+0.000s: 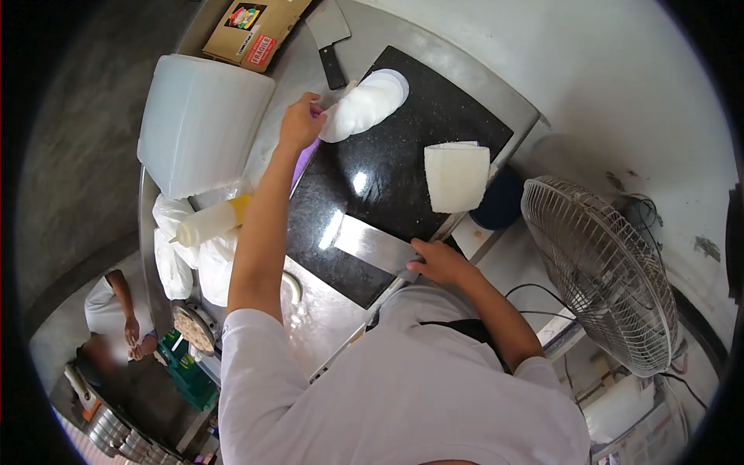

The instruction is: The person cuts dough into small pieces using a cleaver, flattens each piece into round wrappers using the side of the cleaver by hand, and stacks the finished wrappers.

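Observation:
My left hand (302, 122) is at the near-left end of a row of overlapping thin white round sheets (364, 106), its fingers bent and pinching the edge of the last one. The sheets lie fanned out on a black stone slab (403, 170). At the slab's front edge my right hand (446, 263) is closed around the handle of a wide metal blade (376, 244), which lies flat and points left; the handle is mostly hidden. A folded cream cloth (457, 177) rests on the slab's right side. Something purple (304, 163) shows under the slab's left edge.
A cleaver (332, 46) lies at the back beside a cardboard box (252, 31). Left of my arm are a large whitish plastic tub (201, 124), a squeeze bottle (209, 223) and white bags (174, 256). A fan (604, 271) stands right; another person (112, 314) is lower left.

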The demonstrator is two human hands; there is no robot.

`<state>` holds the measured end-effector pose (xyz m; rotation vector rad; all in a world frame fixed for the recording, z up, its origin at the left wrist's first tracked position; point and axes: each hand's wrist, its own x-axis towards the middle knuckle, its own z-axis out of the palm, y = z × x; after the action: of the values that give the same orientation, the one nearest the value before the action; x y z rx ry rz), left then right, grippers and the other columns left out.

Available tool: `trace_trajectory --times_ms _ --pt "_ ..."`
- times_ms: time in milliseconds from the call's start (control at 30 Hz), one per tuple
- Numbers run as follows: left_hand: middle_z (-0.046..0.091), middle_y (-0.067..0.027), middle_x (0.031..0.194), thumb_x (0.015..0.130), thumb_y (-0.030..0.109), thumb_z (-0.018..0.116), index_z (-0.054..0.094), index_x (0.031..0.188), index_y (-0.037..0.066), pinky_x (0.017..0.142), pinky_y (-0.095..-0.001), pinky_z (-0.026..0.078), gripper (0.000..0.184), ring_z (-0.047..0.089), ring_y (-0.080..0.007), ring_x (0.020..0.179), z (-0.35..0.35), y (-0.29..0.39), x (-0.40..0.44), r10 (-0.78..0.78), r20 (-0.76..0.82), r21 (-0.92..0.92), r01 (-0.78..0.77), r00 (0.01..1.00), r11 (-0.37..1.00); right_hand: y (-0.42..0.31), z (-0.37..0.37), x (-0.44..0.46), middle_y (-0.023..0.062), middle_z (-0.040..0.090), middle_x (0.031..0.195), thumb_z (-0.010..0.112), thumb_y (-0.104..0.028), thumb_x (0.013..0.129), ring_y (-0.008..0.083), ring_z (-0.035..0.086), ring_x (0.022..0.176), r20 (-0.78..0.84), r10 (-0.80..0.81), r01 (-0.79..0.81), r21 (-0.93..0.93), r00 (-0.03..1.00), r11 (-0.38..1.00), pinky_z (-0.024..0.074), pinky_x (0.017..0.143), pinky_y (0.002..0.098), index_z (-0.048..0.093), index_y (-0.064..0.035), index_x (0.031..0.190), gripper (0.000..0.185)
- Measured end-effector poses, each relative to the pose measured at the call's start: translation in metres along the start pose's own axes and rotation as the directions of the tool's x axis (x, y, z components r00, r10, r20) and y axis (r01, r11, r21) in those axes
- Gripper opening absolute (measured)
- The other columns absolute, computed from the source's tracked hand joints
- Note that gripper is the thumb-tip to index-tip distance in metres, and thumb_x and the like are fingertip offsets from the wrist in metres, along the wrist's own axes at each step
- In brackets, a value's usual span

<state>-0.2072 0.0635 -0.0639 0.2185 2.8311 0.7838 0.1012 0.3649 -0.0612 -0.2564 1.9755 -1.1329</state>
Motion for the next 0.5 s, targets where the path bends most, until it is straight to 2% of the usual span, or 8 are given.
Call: trace_trajectory --times_ms 33,100,233,300,367,433,500 --pt "0.075 -0.0157 0.101 0.08 0.013 0.076 0.066 0.123 0.006 0.087 -0.0422 0.057 0.044 0.073 -0.0325 0.096 -0.002 0.002 0.001 0.004 -0.002 0.006 -0.004 1.0 1.0 0.002 0.001 0.0 0.0251 0.069 0.099 0.07 -0.032 0.094 0.0468 0.066 0.1 -0.001 -0.013 0.013 0.024 1.0 1.0 0.0508 0.083 0.0545 0.054 -0.0036 0.112 0.037" --pt "0.075 -0.0142 0.098 0.076 0.015 0.078 0.068 0.119 0.006 0.086 -0.041 0.057 0.046 0.073 -0.0307 0.095 -0.004 0.005 0.005 -0.043 0.111 0.058 0.037 0.993 0.998 0.003 0.001 0.003 0.0254 0.069 0.098 0.07 -0.032 0.095 0.0473 0.065 0.098 -0.011 -0.028 0.029 0.051 1.0 0.998 0.05 0.081 0.0537 0.054 -0.002 0.111 0.038" --pt "0.075 -0.0135 0.096 0.073 0.015 0.078 0.072 0.113 0.006 0.086 -0.04 0.057 0.041 0.073 -0.0298 0.093 0.001 0.003 0.015 -0.082 0.124 0.118 0.068 0.989 0.991 0.004 -0.001 0.004 0.0233 0.071 0.1 0.07 -0.032 0.093 0.0454 0.068 0.101 0.019 -0.01 0.01 0.004 1.0 1.0 0.0517 0.084 0.0548 0.055 -0.0051 0.11 0.035" --pt "0.075 -0.0137 0.095 0.073 0.013 0.076 0.074 0.108 0.005 0.085 -0.0397 0.057 0.036 0.073 -0.0294 0.09 0.0 0.002 0.017 -0.058 0.138 0.075 0.048 0.989 0.996 0.001 -0.002 0.003 0.0229 0.071 0.1 0.07 -0.032 0.093 0.0452 0.068 0.101 0.024 -0.009 0.009 0.0 1.0 1.0 0.0515 0.084 0.055 0.055 -0.005 0.11 0.035" --pt "0.075 -0.0141 0.095 0.073 0.012 0.075 0.074 0.106 0.004 0.084 -0.0397 0.057 0.033 0.073 -0.0292 0.089 -0.003 0.007 0.016 -0.032 0.117 0.094 0.021 0.993 0.995 -0.003 -0.005 0.0 0.0265 0.068 0.098 0.07 -0.029 0.095 0.0476 0.065 0.099 0.005 -0.018 0.018 0.025 1.0 1.0 0.0495 0.082 0.0537 0.054 -0.0009 0.107 0.035" --pt "0.075 -0.0145 0.096 0.074 0.011 0.073 0.074 0.104 0.003 0.083 -0.0397 0.057 0.031 0.072 -0.029 0.088 -0.013 0.018 0.012 -0.008 0.096 0.117 -0.003 0.995 0.993 -0.002 -0.004 -0.001 0.0265 0.068 0.097 0.07 -0.03 0.095 0.0478 0.065 0.098 0.0 -0.028 0.028 0.029 1.0 0.999 0.0497 0.082 0.0538 0.054 -0.0009 0.107 0.035" --pt "0.074 -0.0146 0.092 0.077 0.008 0.071 0.074 0.106 0.002 0.081 -0.0386 0.057 0.029 0.071 -0.0275 0.084 -0.024 0.03 0.005 0.076 0.083 0.043 -0.08 0.994 0.996 0.0 -0.003 0.0 0.0265 0.068 0.097 0.07 -0.03 0.094 0.048 0.065 0.098 -0.006 -0.038 0.039 0.032 0.999 0.999 0.0498 0.081 0.0539 0.055 -0.0008 0.108 0.035"
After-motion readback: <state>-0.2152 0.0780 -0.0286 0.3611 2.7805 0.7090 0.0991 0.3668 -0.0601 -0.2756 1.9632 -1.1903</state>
